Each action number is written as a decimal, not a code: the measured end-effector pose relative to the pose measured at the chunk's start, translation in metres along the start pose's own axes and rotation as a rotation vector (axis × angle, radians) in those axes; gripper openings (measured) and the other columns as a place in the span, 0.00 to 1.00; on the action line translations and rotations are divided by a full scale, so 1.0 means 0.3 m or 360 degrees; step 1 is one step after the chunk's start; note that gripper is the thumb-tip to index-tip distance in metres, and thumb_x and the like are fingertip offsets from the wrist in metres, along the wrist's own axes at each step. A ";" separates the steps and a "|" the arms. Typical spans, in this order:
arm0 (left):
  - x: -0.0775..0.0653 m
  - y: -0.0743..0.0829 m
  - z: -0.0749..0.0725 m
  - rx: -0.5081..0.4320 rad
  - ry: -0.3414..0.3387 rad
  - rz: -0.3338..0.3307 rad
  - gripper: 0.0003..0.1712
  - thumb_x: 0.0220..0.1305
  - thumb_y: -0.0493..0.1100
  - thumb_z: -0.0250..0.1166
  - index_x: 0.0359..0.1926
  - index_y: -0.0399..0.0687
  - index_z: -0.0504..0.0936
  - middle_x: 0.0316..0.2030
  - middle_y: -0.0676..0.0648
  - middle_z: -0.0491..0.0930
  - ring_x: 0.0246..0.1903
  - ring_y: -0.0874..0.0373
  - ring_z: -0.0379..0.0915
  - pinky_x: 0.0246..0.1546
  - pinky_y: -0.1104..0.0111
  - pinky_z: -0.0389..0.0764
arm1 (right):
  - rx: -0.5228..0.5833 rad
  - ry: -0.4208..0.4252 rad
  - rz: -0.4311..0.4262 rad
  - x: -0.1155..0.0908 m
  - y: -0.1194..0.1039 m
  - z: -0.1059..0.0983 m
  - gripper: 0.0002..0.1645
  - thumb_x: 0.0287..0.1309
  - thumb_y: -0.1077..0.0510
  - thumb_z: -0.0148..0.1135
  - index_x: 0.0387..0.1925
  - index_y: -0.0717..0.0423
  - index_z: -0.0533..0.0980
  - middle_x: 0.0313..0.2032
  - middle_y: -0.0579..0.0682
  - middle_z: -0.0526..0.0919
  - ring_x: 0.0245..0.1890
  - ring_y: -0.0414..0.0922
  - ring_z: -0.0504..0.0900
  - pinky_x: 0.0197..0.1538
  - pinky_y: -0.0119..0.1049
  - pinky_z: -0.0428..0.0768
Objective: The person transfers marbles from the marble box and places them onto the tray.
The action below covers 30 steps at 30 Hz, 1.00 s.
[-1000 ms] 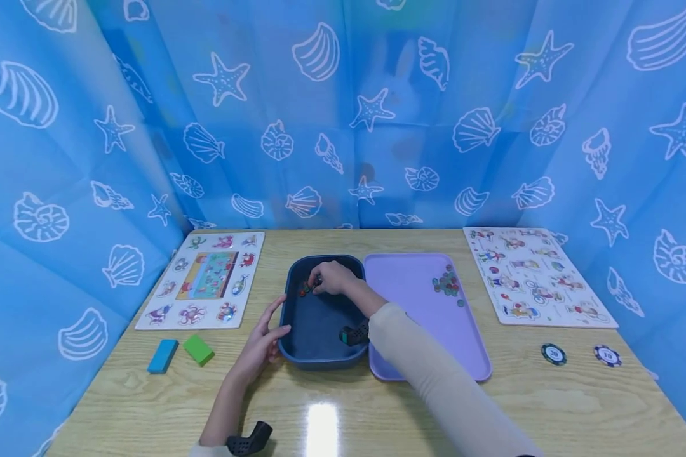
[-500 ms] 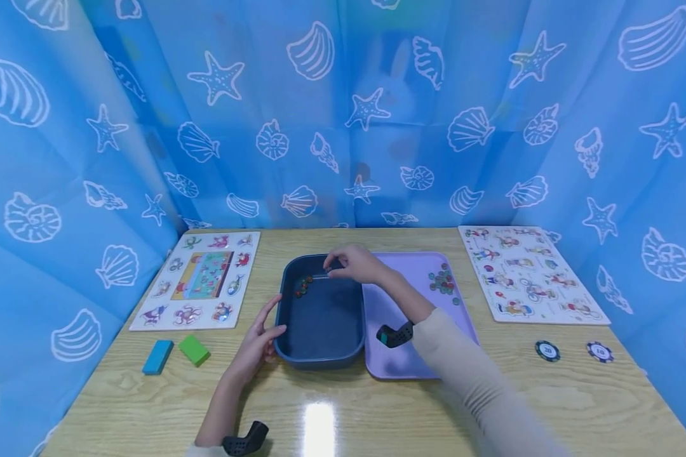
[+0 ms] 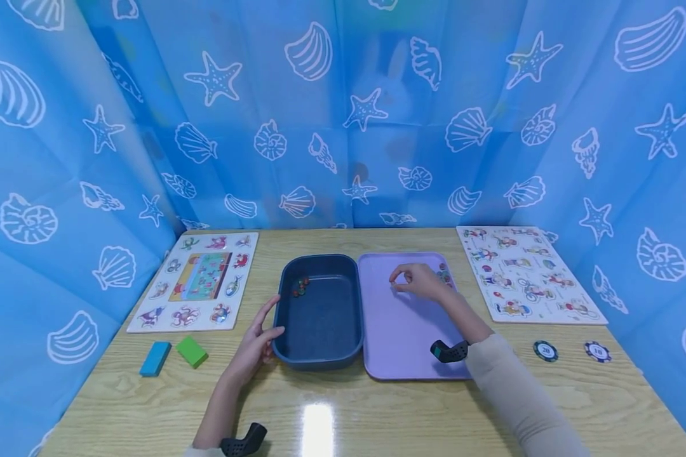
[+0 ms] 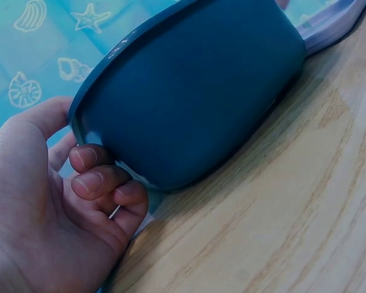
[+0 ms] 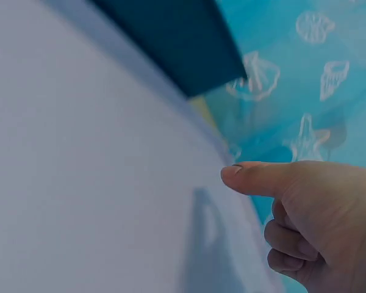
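My left hand (image 3: 253,348) holds the left side of a deep dark-blue bin (image 3: 320,362). In the left wrist view its other fingers (image 4: 97,182) curl against the outer wall. Several small red and green glass beads (image 3: 300,287) lie in the bin's far left part. Above a shallow lilac tray (image 3: 389,355) is my right hand (image 3: 420,280), thumb and index finger pinched together around a small glass bead mostly hidden between the tips. The right wrist view shows the thumb (image 5: 256,177) and curled fingers over the tray. More beads (image 3: 444,274) sit by the tray's right edge, partly behind the hand.
On the left are a sea-animal puzzle board (image 3: 197,282), a blue block (image 3: 155,358) and a green block (image 3: 192,351). At right lie another picture board (image 3: 526,273) and two poker chips, one green (image 3: 545,351), one dark blue (image 3: 597,351). A blue curtain hangs behind.
My right hand has lifted out of the bin and moved right, over the tray, fingers still pinched. The left hand stays at the bin.
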<state>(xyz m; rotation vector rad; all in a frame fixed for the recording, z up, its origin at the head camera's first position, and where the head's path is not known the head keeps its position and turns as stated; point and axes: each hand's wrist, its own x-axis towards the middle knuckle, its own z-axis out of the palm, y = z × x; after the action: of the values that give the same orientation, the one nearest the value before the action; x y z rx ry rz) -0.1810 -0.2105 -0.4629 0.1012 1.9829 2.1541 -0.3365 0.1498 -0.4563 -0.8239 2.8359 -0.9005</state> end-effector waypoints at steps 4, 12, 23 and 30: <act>0.001 -0.002 0.003 0.0004 -0.0014 0.0010 0.34 0.65 0.38 0.50 0.68 0.62 0.49 0.10 0.54 0.58 0.11 0.63 0.56 0.14 0.74 0.59 | 0.0007 -0.0016 0.0080 -0.037 0.050 -0.003 0.09 0.49 0.58 0.64 0.35 0.53 0.80 0.13 0.43 0.60 0.14 0.39 0.59 0.20 0.30 0.60; -0.001 -0.004 0.000 -0.0001 -0.0006 0.0004 0.34 0.65 0.38 0.50 0.68 0.62 0.49 0.10 0.54 0.57 0.11 0.63 0.56 0.14 0.73 0.58 | -0.0053 0.0018 -0.0038 -0.016 -0.027 -0.016 0.11 0.50 0.58 0.63 0.39 0.51 0.79 0.12 0.43 0.59 0.13 0.39 0.58 0.19 0.30 0.60; -0.002 -0.007 0.000 -0.0008 -0.0013 -0.0007 0.34 0.65 0.38 0.51 0.68 0.63 0.49 0.10 0.54 0.58 0.11 0.63 0.56 0.14 0.73 0.58 | 0.0033 -0.0036 -0.0339 0.151 -0.358 0.048 0.10 0.54 0.54 0.61 0.39 0.47 0.79 0.11 0.44 0.59 0.13 0.42 0.59 0.22 0.31 0.60; 0.000 0.001 0.002 -0.0008 -0.0005 -0.0036 0.33 0.66 0.38 0.50 0.67 0.64 0.49 0.11 0.54 0.58 0.12 0.62 0.56 0.14 0.73 0.58 | -0.0108 -0.0235 -0.0361 0.259 -0.477 0.159 0.11 0.55 0.53 0.59 0.41 0.46 0.79 0.21 0.41 0.71 0.19 0.39 0.65 0.25 0.30 0.64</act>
<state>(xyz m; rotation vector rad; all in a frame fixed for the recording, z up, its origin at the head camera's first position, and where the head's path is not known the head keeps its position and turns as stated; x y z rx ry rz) -0.1809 -0.2099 -0.4626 0.0810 1.9673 2.1437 -0.3255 -0.0127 -0.4089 -1.1866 2.6970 -0.7330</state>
